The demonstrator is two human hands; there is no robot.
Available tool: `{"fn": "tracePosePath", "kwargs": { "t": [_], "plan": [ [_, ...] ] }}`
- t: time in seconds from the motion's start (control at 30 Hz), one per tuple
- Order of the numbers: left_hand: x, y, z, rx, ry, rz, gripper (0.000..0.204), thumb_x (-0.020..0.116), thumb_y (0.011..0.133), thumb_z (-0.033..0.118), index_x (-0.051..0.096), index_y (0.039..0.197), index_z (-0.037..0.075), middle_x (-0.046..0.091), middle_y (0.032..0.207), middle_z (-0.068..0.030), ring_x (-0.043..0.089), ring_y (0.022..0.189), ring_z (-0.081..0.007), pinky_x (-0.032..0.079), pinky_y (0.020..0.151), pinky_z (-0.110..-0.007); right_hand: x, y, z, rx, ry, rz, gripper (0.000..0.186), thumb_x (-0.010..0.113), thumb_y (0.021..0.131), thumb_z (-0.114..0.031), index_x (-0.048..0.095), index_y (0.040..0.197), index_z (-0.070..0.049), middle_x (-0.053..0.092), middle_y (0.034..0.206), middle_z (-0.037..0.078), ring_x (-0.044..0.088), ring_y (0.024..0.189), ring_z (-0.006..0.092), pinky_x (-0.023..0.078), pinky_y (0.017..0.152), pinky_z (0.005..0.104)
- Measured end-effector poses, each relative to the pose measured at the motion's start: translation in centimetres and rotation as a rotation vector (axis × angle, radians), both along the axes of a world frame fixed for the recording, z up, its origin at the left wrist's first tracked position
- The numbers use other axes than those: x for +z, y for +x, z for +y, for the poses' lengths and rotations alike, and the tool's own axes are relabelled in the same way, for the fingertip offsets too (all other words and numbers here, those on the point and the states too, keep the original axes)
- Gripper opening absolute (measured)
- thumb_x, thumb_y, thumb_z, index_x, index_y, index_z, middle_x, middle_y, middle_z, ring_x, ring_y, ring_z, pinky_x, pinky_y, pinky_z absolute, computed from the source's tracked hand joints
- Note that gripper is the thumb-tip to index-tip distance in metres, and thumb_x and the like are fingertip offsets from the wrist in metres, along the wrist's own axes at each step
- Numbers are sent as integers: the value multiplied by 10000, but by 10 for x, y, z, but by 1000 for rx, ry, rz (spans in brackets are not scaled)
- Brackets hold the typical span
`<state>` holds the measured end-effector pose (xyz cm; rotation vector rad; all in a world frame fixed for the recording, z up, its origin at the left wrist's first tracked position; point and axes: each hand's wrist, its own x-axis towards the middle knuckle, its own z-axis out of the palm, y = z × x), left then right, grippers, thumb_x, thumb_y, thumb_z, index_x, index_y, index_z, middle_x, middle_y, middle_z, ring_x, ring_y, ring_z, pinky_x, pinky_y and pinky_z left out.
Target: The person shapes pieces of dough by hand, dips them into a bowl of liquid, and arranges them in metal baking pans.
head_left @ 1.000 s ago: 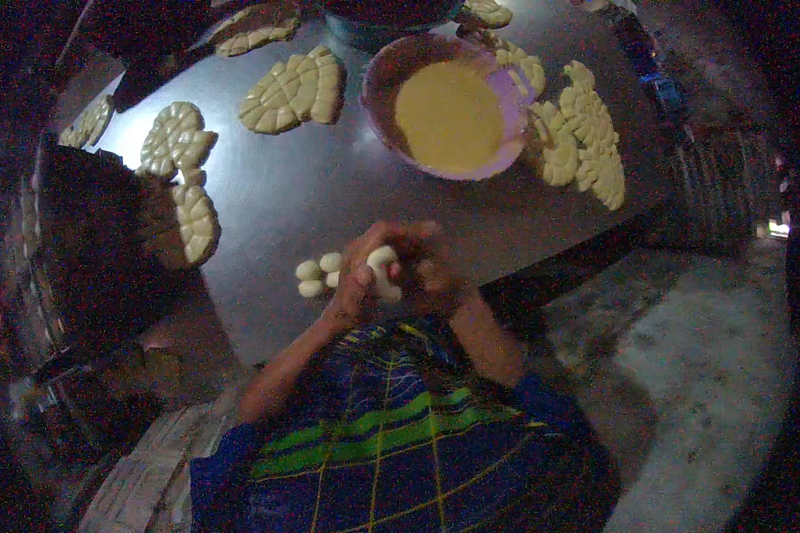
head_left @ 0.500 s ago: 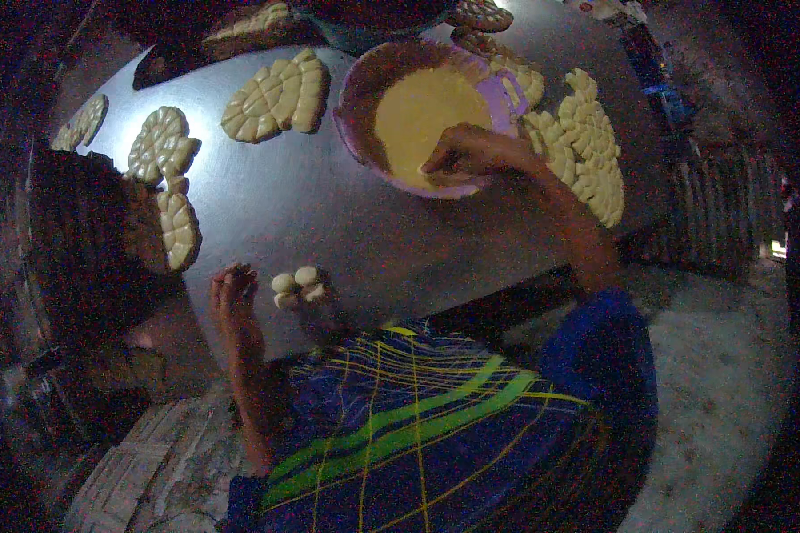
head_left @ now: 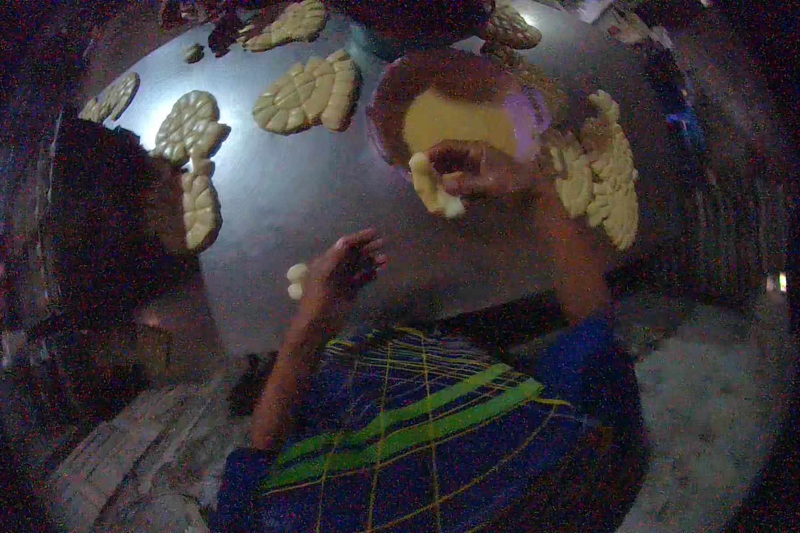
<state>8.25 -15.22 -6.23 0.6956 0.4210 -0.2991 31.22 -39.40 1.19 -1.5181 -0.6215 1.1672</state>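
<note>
Pale cream, a lumpy, elongated piece of dough (head_left: 428, 185) with a whiter lower end is gripped in the fingers of the right hand (head_left: 482, 171), at the near side of a pinkish-purple bowl (head_left: 531, 129); whether it joins the yellow mass (head_left: 462, 123) inside cannot be told. The left hand (head_left: 347, 262) is empty as far as can be seen, its fingers apart and loosely bent, above a metal table (head_left: 267, 195). Two small, smooth dough balls (head_left: 295, 289) show just beside its wrist. Half a second ago, the right hand's fingers were at the yellow mass with no such piece visible, the left hand was left of the dough balls, and four of them showed
</note>
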Motion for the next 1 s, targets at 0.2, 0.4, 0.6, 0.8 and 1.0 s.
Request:
{"fn": "tracePosePath", "kwargs": {
  "t": [0.2,0.4,0.6,0.8,1.0],
  "plan": [
    [18,16,-30,55,-305,-13,410,517,1054,401,587,1271,61,640,1263,-76,615,1158,-228,489,1005,-386,14,-95,47,-347,223,-6,628,747,896,-73,474,1461,-81,612,1338,70,632,1119,155,549,862,292],
    [22,3,-6,165,-313,-64,348,504,1064,388,594,1219,89,657,1169,-54,634,1037,-203,514,910,-374,1,-128,79,-548,438,208,661,725,885,-14,456,1481,-116,627,1288,67,644,1097,173,561,876,289],
    [24,-6,50,62,-354,-305,359,568,1037,384,564,1249,94,653,1144,-44,645,985,-181,562,783,-341,-29,-153,91,-589,360,-249,429,694,899,17,664,1307,-112,594,1378,108,656,1142,230,587,920,337],
    [69,-29,64,218,348,-96,335,744,925,137,590,1209,48,668,1034,-63,644,908,-138,558,755,-312,-24,-192,127,-212,39,-1420,373,707,899,-69,690,1266,-131,645,1302,129,681,1108,271,602,876,366],
    [46,-66,100,103,646,-160,194,713,936,90,676,1114,22,675,1042,-58,643,941,-129,542,781,-289,-8,-212,148,-165,-28,-1215,345,753,855,-128,711,1196,-107,688,1148,130,707,998,302,604,793,375]
  ]
}}
